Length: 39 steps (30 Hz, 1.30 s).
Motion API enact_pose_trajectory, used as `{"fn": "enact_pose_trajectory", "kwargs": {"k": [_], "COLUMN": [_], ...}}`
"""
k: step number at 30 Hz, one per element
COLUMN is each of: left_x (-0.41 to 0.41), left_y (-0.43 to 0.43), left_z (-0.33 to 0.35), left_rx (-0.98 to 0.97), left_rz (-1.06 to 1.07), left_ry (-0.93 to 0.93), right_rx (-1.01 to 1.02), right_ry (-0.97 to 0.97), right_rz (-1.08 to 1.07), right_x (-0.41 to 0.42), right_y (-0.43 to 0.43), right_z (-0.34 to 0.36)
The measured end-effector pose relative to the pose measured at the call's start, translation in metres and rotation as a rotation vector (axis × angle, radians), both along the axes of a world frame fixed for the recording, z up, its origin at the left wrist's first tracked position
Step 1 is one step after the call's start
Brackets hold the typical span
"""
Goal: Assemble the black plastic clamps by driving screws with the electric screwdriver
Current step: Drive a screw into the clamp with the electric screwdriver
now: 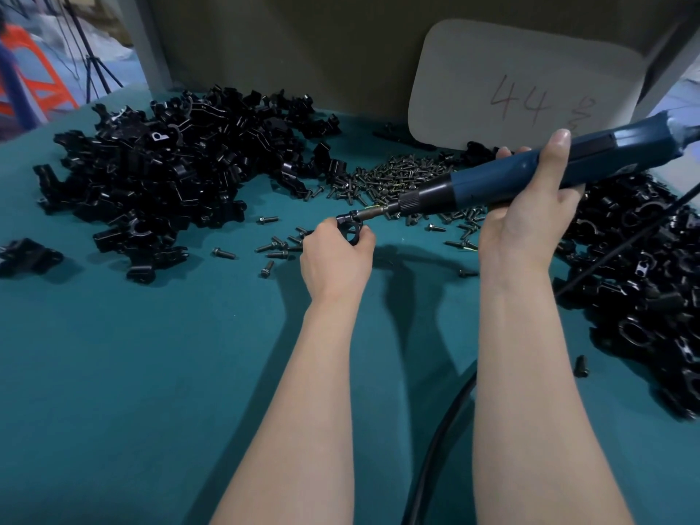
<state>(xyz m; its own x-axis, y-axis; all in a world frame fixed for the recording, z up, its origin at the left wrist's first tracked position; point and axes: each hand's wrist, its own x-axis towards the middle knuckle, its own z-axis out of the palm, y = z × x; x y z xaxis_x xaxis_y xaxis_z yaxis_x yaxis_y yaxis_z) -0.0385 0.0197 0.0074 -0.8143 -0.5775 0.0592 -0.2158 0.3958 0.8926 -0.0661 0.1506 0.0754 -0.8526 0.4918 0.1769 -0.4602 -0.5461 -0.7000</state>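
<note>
- The counter is covered in teal cloth.
- A large heap of black clamp pieces lies on its back left part.
- One clamp piece lies alone near the left edge.
- A pile of dark screws sits at the middle back, just beside the heap.
- Loose screws are scattered in front of that pile.
- A second heap of black clamps fills the right side.
- A grey card marked "44" stands at the back.
- A black cable lies on the cloth near the front.

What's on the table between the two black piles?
A heap of screws, strays scattered nearer, lies between the left pile and right pile, seen in the head view.
</note>
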Motion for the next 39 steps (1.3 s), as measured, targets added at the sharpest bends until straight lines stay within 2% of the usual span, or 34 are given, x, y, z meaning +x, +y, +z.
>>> {"fn": "enact_pose_trajectory", "kwargs": {"k": [31,34,39], "left_x": [0.0,0.0,-0.001], "left_y": [-0.001,-0.003,-0.015], "left_z": [0.001,0.0,0.006], "left_rx": [0.036,0.076,0.273], "left_rz": [0.006,-0.051,-0.372], "left_ry": [0.019,-0.01,-0.219], "right_rx": [0.027,0.069,0.195], "right_ry": [0.084,0.118,0.287], "right_rz": [0.09,0.14,0.35], "right_x": [0.008,0.013,0.023], "right_y": [-0.007,-0.008,-0.01], "right_z": [0.006,0.01,0.024]}}
